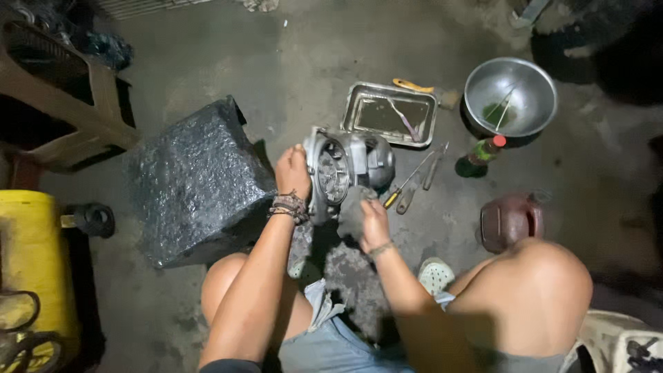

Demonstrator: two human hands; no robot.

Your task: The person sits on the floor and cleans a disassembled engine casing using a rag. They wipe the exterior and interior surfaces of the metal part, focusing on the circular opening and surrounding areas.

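Observation:
A grey metal engine part (345,169) with a round open housing stands on the concrete floor in front of me. My left hand (293,173) grips its left rim and steadies it. My right hand (373,220) holds a dirty grey rag (353,211) pressed against the lower front of the part. Both wrists wear bracelets. My bare knees show at the bottom of the view.
A black rough block (197,183) sits left of the part. Behind lie a rectangular metal tray (359,103), a steel bowl (511,97), a green bottle with red cap (485,152), screwdrivers (411,183) and a brown jug (511,221). A yellow container (31,262) stands at far left.

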